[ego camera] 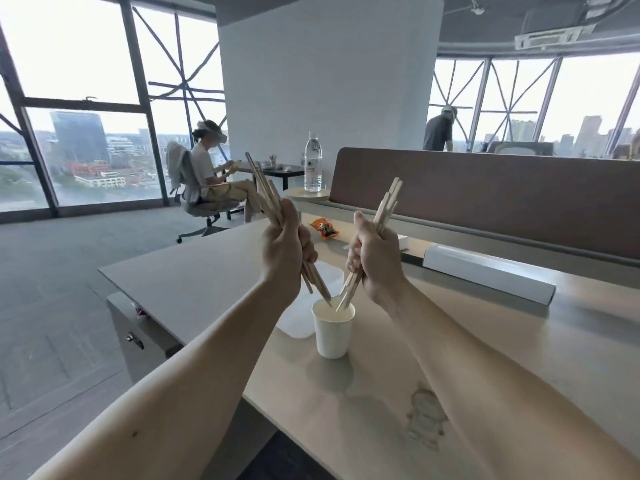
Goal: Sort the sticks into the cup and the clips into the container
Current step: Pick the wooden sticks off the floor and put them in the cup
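Observation:
A white paper cup (333, 332) stands upright on the beige table (346, 410). Above it, my left hand (282, 252) grips a bundle of wooden sticks (263, 185) tilted left, their lower tips at the cup's rim. My right hand (372, 259) holds a second bundle of sticks (388, 202) leaning right, its lower ends dipping into the cup. A translucent white container (298, 323) lies just behind the cup, partly hidden by my left forearm. No clips are visible.
A long white box (488, 273) lies by the brown desk divider (485, 195). An orange snack wrapper (323, 228) sits further back, a water bottle (313, 162) on a round stand beyond. A person sits on a chair at left; another stands far right.

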The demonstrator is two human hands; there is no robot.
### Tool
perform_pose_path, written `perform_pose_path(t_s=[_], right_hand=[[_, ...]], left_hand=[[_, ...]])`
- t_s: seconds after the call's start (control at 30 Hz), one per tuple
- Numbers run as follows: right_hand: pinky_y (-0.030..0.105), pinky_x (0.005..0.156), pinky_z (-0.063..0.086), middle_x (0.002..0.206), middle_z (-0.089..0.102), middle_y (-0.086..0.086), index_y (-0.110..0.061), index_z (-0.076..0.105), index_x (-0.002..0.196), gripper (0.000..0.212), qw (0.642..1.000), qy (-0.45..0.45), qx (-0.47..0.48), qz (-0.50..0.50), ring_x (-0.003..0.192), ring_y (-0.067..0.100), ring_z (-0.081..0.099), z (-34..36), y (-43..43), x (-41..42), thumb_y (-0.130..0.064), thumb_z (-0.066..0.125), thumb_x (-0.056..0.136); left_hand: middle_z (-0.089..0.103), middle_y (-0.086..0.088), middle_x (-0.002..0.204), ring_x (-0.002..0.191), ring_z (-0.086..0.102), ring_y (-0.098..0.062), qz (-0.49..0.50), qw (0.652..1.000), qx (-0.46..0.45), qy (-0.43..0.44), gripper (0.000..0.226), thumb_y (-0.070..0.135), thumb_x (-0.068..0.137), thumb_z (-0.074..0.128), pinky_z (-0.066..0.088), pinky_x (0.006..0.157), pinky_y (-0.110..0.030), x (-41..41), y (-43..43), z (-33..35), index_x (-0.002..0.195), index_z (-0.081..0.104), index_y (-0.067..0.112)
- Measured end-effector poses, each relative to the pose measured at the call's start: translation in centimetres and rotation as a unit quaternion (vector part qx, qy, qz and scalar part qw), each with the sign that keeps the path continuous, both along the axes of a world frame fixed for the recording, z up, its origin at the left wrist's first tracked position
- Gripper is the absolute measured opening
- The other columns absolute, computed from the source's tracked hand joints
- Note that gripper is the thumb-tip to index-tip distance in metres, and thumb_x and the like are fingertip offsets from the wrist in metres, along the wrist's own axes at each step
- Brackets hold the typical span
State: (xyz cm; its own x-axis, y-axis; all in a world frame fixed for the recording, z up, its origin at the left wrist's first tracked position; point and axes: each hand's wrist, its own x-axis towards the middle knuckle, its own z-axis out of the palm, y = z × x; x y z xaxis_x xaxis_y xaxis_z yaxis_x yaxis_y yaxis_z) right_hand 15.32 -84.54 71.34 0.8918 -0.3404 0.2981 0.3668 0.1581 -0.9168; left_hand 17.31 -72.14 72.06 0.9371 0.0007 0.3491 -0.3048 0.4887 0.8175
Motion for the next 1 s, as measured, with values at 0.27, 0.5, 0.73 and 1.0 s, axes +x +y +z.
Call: perform_pose_path(t_s=[0.27, 0.5, 0.73, 1.0], right_hand=[[0.027, 0.045, 0.032, 0.048, 0.037, 0.000, -0.019, 0.041, 0.058, 0.046, 0.999, 0.030, -0.023, -0.012, 0.040, 0.016, 0.034, -3.9, 0.5, 2.6, -0.034, 0.054, 0.100], [0.034, 0.052, 0.044, 0.047, 0.045, -0.003, -0.013, 0.047, 0.067, 0.041, 0.992, 0.036, -0.116, -0.034, 0.044, 0.016, 0.049, -6.3, 0.1, 3.5, -0.035, 0.048, 0.102], [0.022, 0.057, 0.054, 0.064, 0.052, 0.001, -0.013, 0.051, 0.069, 0.039, 0.987, 0.075, -0.129, -0.055, 0.056, 0.017, 0.070, -6.5, -0.2, 3.1, -0.034, 0.047, 0.102], [0.042, 0.073, 0.062, 0.087, 0.069, 0.024, 0.000, 0.065, 0.097, 0.025, 0.986, 0.082, -0.144, -0.007, 0.075, 0.030, 0.074, -6.5, -0.1, 3.0, -0.023, 0.054, 0.099]], left_hand=[[0.038, -0.001, 0.049, 0.044, 0.039, -0.016, 0.015, 0.995, 0.098, 0.018, 0.053, 0.052, 0.096, 0.047, 0.037, 0.045, -0.028, 1.8, -2.3, -4.3, 0.060, 0.042, 0.013], [0.052, -0.005, 0.060, 0.052, 0.048, -0.013, 0.048, 0.970, 0.237, 0.003, 0.052, 0.052, 0.098, 0.042, 0.038, 0.049, -0.025, 2.3, -2.5, -6.8, 0.067, 0.052, 0.010], [0.051, 0.007, 0.054, 0.053, 0.047, -0.006, 0.071, 0.953, 0.294, -0.022, 0.050, 0.043, 0.102, 0.038, 0.038, 0.057, -0.024, 2.0, -2.5, -7.6, 0.064, 0.049, 0.012], [0.074, 0.005, 0.079, 0.083, 0.071, -0.022, 0.054, 0.925, 0.376, -0.033, 0.053, 0.072, 0.082, 0.041, 0.052, 0.086, -0.054, 3.8, -1.3, -9.2, 0.085, 0.071, 0.028]])
